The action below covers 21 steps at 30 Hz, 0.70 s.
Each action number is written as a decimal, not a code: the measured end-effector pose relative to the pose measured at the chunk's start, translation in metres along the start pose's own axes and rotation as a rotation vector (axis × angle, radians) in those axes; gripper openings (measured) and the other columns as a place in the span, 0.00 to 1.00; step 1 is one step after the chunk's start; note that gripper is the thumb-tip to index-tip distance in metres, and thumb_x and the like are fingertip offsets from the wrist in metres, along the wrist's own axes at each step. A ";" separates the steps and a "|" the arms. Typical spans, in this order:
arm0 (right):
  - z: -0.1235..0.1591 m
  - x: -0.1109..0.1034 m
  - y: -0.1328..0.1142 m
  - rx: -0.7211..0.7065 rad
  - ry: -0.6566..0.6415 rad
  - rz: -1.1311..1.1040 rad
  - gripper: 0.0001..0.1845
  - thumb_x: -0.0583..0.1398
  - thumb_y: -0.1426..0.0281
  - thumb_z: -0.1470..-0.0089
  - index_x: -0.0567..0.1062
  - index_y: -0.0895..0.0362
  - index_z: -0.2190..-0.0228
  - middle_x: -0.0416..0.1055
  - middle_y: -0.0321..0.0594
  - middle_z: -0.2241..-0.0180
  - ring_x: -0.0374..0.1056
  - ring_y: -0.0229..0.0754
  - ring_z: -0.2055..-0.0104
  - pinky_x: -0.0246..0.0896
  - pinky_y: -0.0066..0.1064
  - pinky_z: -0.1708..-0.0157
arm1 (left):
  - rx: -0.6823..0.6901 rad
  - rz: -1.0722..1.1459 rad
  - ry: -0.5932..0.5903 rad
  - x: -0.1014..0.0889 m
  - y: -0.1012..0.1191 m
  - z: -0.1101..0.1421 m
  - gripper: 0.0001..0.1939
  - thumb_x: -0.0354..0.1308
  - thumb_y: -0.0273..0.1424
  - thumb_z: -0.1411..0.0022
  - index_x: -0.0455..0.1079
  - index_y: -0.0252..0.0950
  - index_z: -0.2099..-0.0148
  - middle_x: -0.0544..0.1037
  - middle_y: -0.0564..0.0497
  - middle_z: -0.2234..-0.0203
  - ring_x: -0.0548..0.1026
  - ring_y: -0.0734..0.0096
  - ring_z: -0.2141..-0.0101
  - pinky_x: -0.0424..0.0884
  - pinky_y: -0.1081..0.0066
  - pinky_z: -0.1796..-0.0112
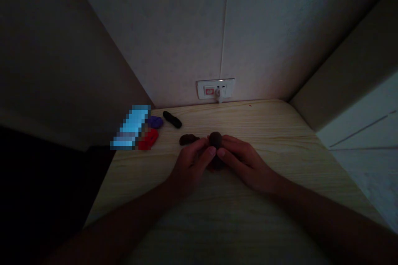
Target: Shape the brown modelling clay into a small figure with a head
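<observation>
Head view: shows wall (pixel 174 41) at rear, pale, dim light. Below, meets wood-grain tabletop (pixel 280 132). Over tabletop, approx. ctr., note L hand (pixel 186 167) and R hand (pixel 250 165), both closed w/ thumbs nearly meeting, jointly gripping dark lump (pixel 215 139). To L, found bright blue patch (pixel 132 126), pixelated, ID n/a. On wall, recorded socket plate (pixel 200 91), w/ plug (pixel 219 94) inserted. Beside blue patch, logged red lump (pixel 151 137), partly pixelated.

Re dark lump: located directly betw. both hands, approx. equidistant, no nearer hand evident. Shows rounded end past thumbs, wall side; lower part visible betw. and below thumbs. Long axis apparently fore-aft in view; cannot confirm upright or tilted.

Smaller: far L of hands, black piece (pixel 172 119), lying diagonally; just beside L fingertips, brown piece (pixel 187 139), partly hidden; adj. to blue patch, purple lump (pixel 156 122).
</observation>
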State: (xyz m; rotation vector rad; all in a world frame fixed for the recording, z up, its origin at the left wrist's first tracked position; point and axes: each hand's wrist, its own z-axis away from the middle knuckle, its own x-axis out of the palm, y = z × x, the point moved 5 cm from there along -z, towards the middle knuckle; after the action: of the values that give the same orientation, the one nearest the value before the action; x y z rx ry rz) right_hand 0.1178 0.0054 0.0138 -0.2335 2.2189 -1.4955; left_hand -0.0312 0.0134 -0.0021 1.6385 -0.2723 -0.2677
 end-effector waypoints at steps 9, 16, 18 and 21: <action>0.001 -0.002 0.003 0.014 0.023 -0.035 0.20 0.55 0.60 0.27 0.82 0.55 0.64 0.73 0.42 0.61 0.71 0.45 0.57 0.67 0.37 0.53 | 0.002 0.074 -0.063 0.004 0.003 0.001 0.13 0.62 0.41 0.33 0.74 0.35 0.59 0.76 0.51 0.70 0.75 0.70 0.70 0.72 0.73 0.70; 0.000 -0.001 -0.001 -0.007 0.007 -0.004 0.20 0.55 0.61 0.27 0.83 0.55 0.64 0.73 0.43 0.61 0.71 0.44 0.58 0.67 0.36 0.54 | 0.003 0.080 -0.067 0.004 0.001 0.002 0.15 0.61 0.42 0.32 0.74 0.35 0.58 0.77 0.51 0.70 0.75 0.70 0.71 0.73 0.73 0.70; 0.000 -0.001 -0.001 -0.012 -0.001 -0.010 0.20 0.55 0.61 0.27 0.82 0.56 0.64 0.73 0.43 0.61 0.71 0.44 0.57 0.67 0.36 0.53 | 0.021 0.050 -0.046 0.003 0.001 0.001 0.13 0.60 0.41 0.31 0.74 0.35 0.59 0.76 0.52 0.71 0.75 0.71 0.71 0.72 0.74 0.70; 0.000 -0.001 0.000 -0.025 0.001 -0.010 0.19 0.55 0.62 0.27 0.81 0.56 0.65 0.73 0.42 0.61 0.70 0.44 0.57 0.66 0.36 0.53 | 0.068 0.022 -0.042 0.003 0.002 0.000 0.12 0.60 0.39 0.31 0.74 0.35 0.60 0.77 0.52 0.70 0.75 0.71 0.70 0.72 0.74 0.69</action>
State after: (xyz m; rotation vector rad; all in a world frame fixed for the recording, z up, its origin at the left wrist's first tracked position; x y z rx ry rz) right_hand 0.1184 0.0057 0.0144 -0.2521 2.2414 -1.4749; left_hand -0.0288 0.0126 -0.0004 1.6971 -0.3342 -0.2784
